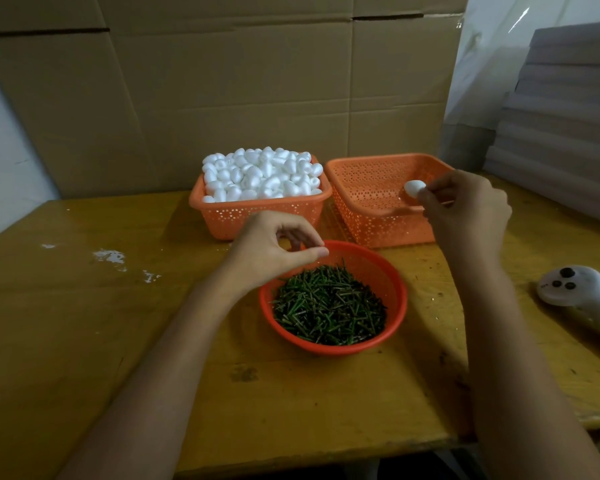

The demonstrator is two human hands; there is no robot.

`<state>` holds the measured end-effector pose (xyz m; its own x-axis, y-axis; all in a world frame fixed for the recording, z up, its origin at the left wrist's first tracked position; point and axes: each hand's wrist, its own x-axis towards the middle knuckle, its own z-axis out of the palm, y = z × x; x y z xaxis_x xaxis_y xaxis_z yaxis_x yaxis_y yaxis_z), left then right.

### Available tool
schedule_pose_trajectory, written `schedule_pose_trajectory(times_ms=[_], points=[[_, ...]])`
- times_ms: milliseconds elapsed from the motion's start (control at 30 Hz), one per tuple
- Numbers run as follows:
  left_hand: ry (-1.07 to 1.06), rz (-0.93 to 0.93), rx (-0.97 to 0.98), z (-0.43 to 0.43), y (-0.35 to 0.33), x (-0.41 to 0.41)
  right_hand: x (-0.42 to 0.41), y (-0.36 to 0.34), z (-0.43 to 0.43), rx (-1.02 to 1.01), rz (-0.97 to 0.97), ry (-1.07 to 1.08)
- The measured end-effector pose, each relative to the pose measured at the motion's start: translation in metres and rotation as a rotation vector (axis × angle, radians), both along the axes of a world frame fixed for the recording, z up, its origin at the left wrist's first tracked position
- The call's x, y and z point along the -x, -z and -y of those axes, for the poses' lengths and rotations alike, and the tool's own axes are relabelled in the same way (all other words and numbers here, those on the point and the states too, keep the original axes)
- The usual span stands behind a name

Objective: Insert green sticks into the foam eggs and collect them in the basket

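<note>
Well, early days, judging by the right side of the frame: one foam egg (414, 188) pinched in the right hand (465, 202), poised over the inside of the collecting basket (368, 216), with nothing visible on that basket's floor. Probably the very first egg going in. Left to do: nearly everything.

Closer on that right hand: fingers curled, egg gripped at the fingertips. Hard to say whether fitted with a stick yet. Only a thin pale line beside the knuckles, too small to read.

Across to mid-frame, the left hand (274, 247), hovering above the far rim of the red bowl (333, 348). Fingers curled in, thumb stretched toward the forefinger. Pinching a stick, or nothing at all? Impossible to tell from here.

Just below that hand, heaped in the bowl: green sticks (329, 310), plenty of them.

Further up, at centre, just beside the collecting basket: the supply basket (222, 216), piled over the brim with white foam eggs (260, 174). No dent in that heap to speak of.

Outward again: worn wooden table (118, 341) underneath it all, a white controller (582, 292) lying at the lower right edge, and cardboard (222, 81) walling off the top of the frame.
</note>
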<state>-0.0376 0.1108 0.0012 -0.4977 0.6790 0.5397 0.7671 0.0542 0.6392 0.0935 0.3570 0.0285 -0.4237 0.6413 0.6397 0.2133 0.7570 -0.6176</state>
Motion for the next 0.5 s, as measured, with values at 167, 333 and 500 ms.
schedule_pose_trajectory(times_ms=[167, 333, 500], points=[[0.03, 0.008, 0.112, -0.002, 0.005, -0.001, 0.006, 0.005, -0.007, -0.014, 0.062, 0.05], [0.043, -0.01, 0.161, -0.001, 0.005, 0.0, 0.01, 0.007, -0.01, -0.015, 0.066, 0.077], [0.03, -0.029, 0.138, -0.001, 0.002, -0.004, 0.011, 0.007, -0.01, -0.025, 0.072, 0.085]])
